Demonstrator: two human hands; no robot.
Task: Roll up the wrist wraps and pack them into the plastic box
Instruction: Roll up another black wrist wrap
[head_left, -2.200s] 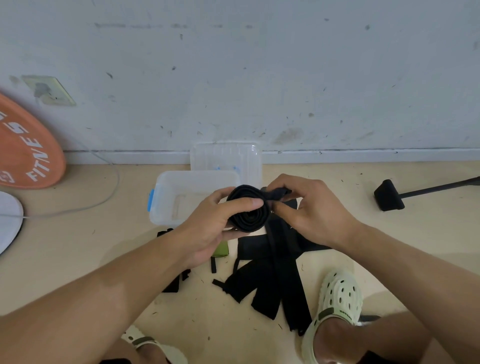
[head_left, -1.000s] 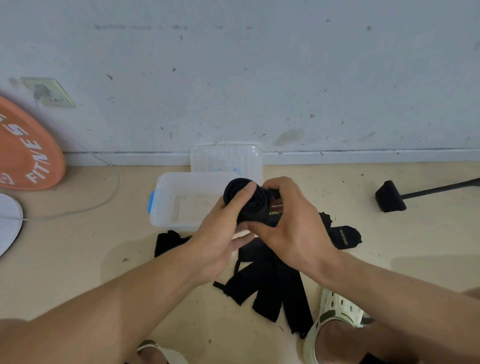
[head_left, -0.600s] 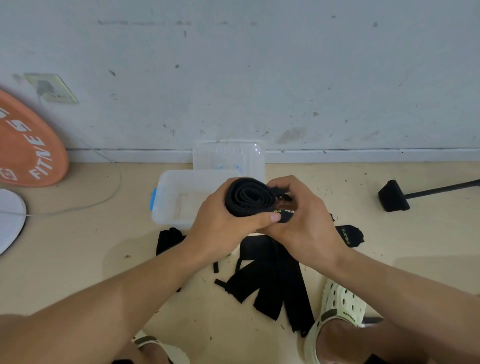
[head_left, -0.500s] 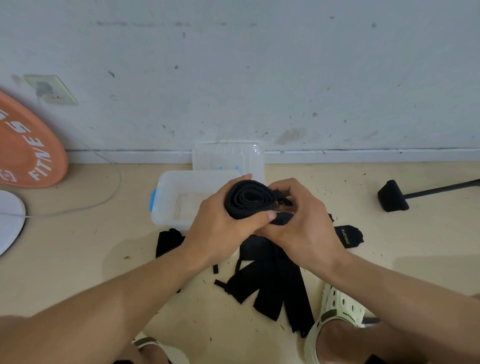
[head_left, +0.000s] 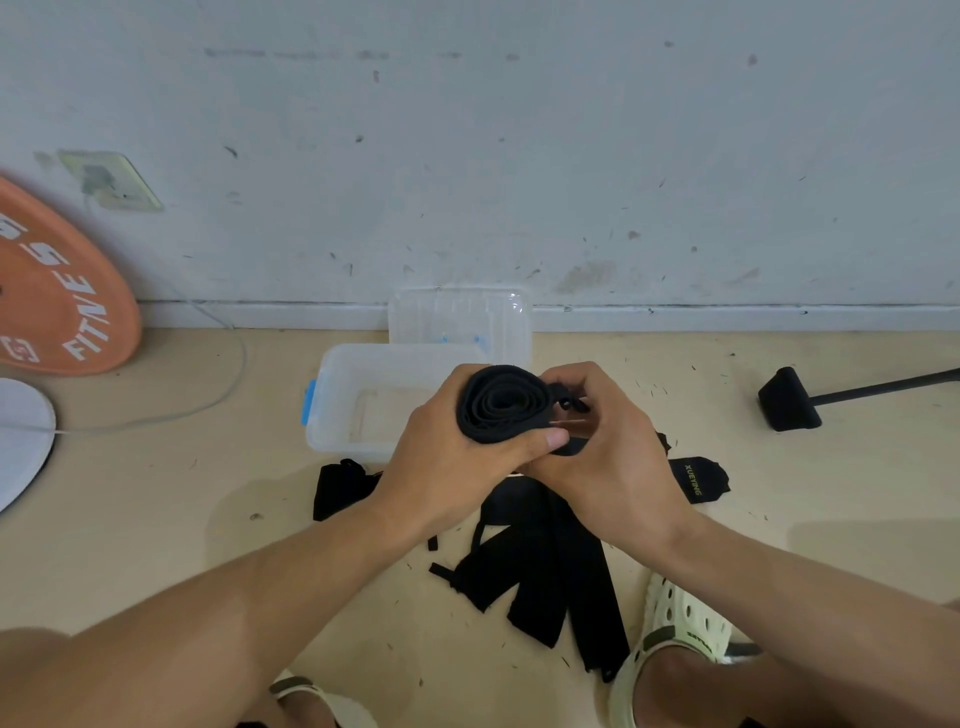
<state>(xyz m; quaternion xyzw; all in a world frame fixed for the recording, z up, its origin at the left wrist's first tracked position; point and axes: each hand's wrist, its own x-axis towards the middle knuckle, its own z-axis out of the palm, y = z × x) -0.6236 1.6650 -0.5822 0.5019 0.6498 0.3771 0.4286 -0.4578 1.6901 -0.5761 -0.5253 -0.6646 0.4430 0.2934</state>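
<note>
The scene is little changed from half a second ago. The open plastic box (head_left: 363, 395) sits on the floor (head_left: 156, 519) by the wall, loose wrist wraps (head_left: 545, 582) spread before it. Above the box's near edge, the rolled wrist wrap (head_left: 501, 408) is still clamped in the left hand (head_left: 452, 457), thumb across its front, while the right hand (head_left: 608, 457) pinches its tail end, both wrists bent inward.

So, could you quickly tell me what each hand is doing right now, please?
Left hand: closed around the rolled wrist wrap.
Right hand: closed on the same wrap's loose end.
</note>
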